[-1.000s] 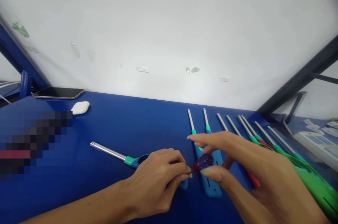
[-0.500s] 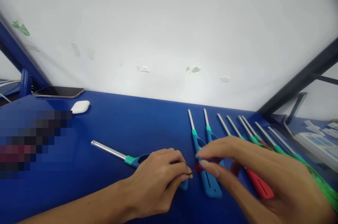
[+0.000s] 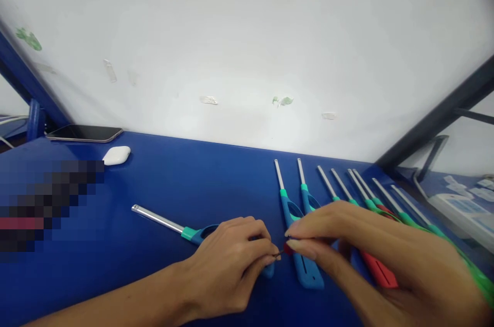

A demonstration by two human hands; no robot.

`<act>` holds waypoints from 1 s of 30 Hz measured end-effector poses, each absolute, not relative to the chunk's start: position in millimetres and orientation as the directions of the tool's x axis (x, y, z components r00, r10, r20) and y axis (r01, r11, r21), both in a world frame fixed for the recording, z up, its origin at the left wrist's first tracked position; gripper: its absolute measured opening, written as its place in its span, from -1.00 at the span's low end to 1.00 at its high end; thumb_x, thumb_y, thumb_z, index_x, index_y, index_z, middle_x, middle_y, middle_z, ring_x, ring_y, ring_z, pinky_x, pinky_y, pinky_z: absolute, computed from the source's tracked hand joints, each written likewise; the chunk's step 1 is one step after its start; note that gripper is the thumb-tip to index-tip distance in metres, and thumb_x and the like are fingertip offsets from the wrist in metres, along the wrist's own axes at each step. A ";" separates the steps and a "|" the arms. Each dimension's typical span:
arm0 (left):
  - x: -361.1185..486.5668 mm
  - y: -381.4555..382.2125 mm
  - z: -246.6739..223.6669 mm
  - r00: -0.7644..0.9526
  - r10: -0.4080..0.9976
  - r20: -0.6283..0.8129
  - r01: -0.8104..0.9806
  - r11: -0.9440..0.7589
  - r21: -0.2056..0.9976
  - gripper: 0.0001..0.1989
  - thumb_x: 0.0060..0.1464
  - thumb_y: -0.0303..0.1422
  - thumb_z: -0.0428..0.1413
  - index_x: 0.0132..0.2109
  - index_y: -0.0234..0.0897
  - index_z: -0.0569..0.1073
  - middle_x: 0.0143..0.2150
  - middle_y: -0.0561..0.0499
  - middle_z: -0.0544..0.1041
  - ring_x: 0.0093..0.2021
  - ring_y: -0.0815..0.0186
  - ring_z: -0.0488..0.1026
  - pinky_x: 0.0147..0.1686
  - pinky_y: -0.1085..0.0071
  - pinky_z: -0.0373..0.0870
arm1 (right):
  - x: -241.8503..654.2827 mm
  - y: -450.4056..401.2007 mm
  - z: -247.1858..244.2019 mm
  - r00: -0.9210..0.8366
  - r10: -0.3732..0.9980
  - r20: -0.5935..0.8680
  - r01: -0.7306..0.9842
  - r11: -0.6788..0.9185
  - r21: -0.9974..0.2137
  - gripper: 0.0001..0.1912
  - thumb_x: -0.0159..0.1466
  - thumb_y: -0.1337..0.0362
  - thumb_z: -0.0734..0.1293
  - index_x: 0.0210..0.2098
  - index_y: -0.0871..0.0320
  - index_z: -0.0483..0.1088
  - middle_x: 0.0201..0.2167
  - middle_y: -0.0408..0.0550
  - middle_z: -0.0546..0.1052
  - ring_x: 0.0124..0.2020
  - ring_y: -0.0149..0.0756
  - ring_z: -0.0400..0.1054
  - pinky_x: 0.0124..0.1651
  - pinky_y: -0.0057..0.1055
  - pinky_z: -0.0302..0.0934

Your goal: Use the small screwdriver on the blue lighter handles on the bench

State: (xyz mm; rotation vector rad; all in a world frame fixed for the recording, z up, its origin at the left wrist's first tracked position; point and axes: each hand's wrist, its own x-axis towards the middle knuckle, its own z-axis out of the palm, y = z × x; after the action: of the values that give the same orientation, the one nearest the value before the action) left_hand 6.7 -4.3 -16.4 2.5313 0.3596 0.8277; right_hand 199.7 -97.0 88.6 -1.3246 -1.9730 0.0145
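My left hand point(image 3: 235, 262) is closed around the handle of a blue lighter point(image 3: 158, 220), whose metal tube points to the upper left. A thin dark piece sticks out from its fingertips toward a small red piece point(image 3: 287, 249). Thumb and forefinger of my right hand point(image 3: 386, 260) are pinched just above and right of the red piece; what lies between them is hidden. Under those fingertips lies another blue lighter point(image 3: 306, 270) on the blue table point(image 3: 200, 173).
More long lighters lie in a row at the right, among them a red one point(image 3: 380, 268) and a green one point(image 3: 469, 265). A phone point(image 3: 85, 133) and a white case point(image 3: 117, 155) are at the back left. A white wall point(image 3: 231, 49) stands behind.
The thumb and forefinger of my right hand have come closer together beside the red piece. My left hand has kept its hold on the blue lighter.
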 end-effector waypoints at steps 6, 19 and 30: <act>7.8 -4.7 -16.1 0.801 0.370 0.471 0.096 -0.855 0.509 -0.79 0.42 -0.40 -0.06 -0.20 -0.20 0.42 -0.20 0.04 0.55 -0.24 0.32 0.49 -0.19 0.38 0.41 | 193.8 -91.3 86.0 -0.136 0.773 0.620 0.892 0.367 -0.262 -0.58 0.43 -0.13 0.39 -0.37 0.00 0.33 -0.60 -0.40 0.46 -0.71 -0.57 0.33 -0.64 -0.66 0.20; 8.1 -4.0 -16.5 0.796 0.378 0.473 0.094 -0.849 0.521 -0.81 0.41 -0.41 -0.03 -0.17 -0.22 0.46 -0.22 0.04 0.54 -0.25 0.34 0.48 -0.20 0.39 0.39 | 194.2 -89.7 86.7 -0.134 0.778 0.614 0.909 0.344 -0.237 -0.55 0.46 -0.10 0.37 -0.43 0.04 0.32 -0.67 -0.38 0.35 -0.76 -0.57 0.20 -0.68 -0.65 0.13; 7.2 -4.0 -15.4 0.779 0.371 0.505 0.086 -0.861 0.501 -0.85 0.40 -0.43 0.02 -0.13 -0.21 0.48 -0.23 0.06 0.54 -0.28 0.36 0.43 -0.23 0.40 0.35 | 194.1 -90.1 89.5 -0.099 0.754 0.649 0.927 0.307 -0.216 -0.50 0.43 -0.14 0.38 -0.49 0.02 0.29 -0.69 -0.36 0.33 -0.78 -0.52 0.13 -0.75 -0.55 0.06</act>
State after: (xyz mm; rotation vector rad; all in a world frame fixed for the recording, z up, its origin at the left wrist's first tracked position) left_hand 7.2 -4.0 -15.4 2.5132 0.3438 0.8464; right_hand 194.1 -90.1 89.5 -1.4930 -1.8961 -0.3237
